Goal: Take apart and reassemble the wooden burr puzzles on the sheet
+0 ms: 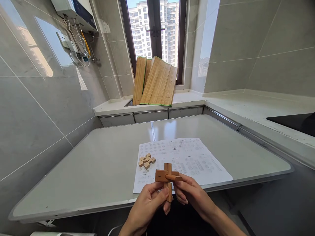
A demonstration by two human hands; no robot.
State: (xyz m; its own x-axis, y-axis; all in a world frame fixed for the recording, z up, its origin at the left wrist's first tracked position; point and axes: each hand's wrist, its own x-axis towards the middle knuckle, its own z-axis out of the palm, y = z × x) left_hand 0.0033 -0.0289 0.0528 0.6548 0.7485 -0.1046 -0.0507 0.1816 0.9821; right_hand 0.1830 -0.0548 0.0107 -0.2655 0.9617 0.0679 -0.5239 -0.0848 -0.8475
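Note:
A brown wooden interlocking puzzle, shaped like a cross of several bars, is held up over the table's front edge. My left hand pinches its lower upright bar between thumb and fingers. On the other side, my right hand has its fingers curled against the bar that sticks out to the right. Some of the right fingertips are hidden behind the puzzle. Beyond the hands, a cluster of pale wooden blocks lies on a printed sheet with many small diagrams.
The sheet lies on a pale table with rounded corners. Behind it, a bamboo mat leans at the window on a white counter. A black panel is set in the right counter. A water heater hangs upper left.

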